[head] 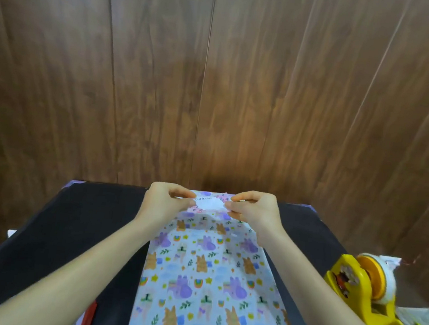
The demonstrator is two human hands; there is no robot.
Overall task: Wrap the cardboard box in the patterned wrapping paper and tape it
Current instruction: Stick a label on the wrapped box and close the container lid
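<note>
— Item under inspection, and its position?
— A box-shaped parcel [210, 279], covered in pale wrapping paper printed with purple and brown animals, is recorded in the lower centre of the frame. It lies flat on a black table covering [58, 226]. The cardboard is hidden by the paper.

— Condition at the far end?
— A paper flap [209, 203] with a white underside is held up at the parcel's far edge, at mid-frame.

— Hands?
— The left hand [164, 200] is noted at the flap's left corner and the right hand [255, 208] at its right corner. Each corner is pinched between thumb and curled forefinger. The other fingers are drawn into a narrow curl.

— Surroundings?
— A yellow plastic tape dispenser [368, 290] with a white roll is logged at the right edge, well apart from both hands. A narrow red object [90, 315] is seen at lower left, too hidden to be identified. The upper frame is filled by a dark wood-panelled wall [215, 84].
</note>
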